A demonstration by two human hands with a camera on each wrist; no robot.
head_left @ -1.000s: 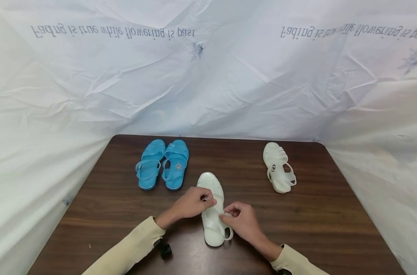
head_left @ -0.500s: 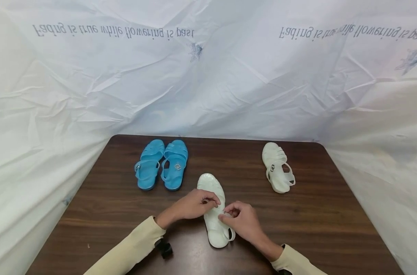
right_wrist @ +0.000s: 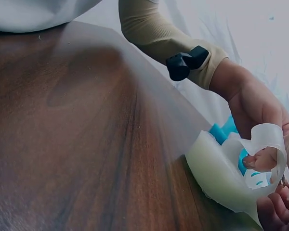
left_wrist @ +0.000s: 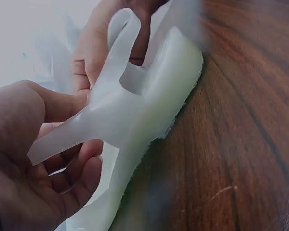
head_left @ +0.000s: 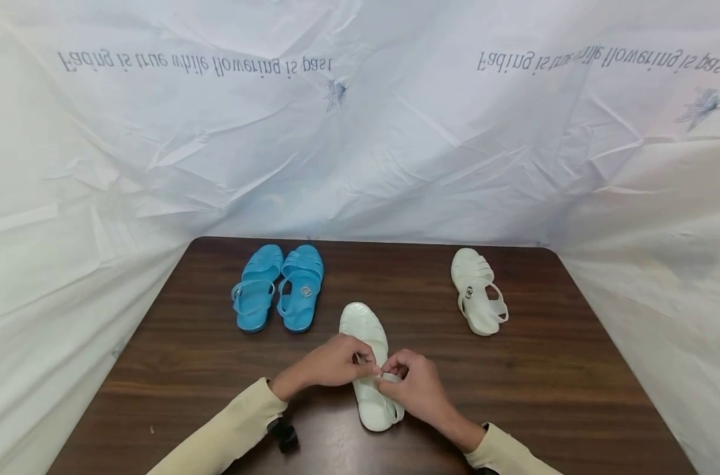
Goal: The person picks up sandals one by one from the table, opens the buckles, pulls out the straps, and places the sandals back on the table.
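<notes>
1. Lay sole-down near the front middle of the dark wood-grain counter (head_left: pixel 175 369): a translucent white jelly sandal (head_left: pixel 364 330), toe pointing away, heel toward the person.
2. Held at mid-sandal by both hands: left hand (head_left: pixel 331 361) curled on the near side, its fingers pinching the free end of the sandal's flat white ankle strap (left_wrist: pixel 62 137); right hand (head_left: pixel 412 382) curled over the opposite side, fingertips pinching the strap loop there.
3. Judged as mid-fastening: strap end seen loose and sticking out in the left wrist view, heel strap arched up off the sole in the right wrist view; whether the end had entered a buckle could not be told.
4. Appeared done already: pair of bright blue jelly sandals (head_left: pixel 279 287) set side by side, touching, at the far left of the counter, straps closed as far as could be seen.
5. Appeared left to do: closing of this strap, then pairing with the second white jelly sandal (head_left: pixel 477 290), lying alone at the far right, well apart.
6. Behind and around: crumpled white plastic sheeting (head_left: pixel 360 152) with mirrored lettering.
</notes>
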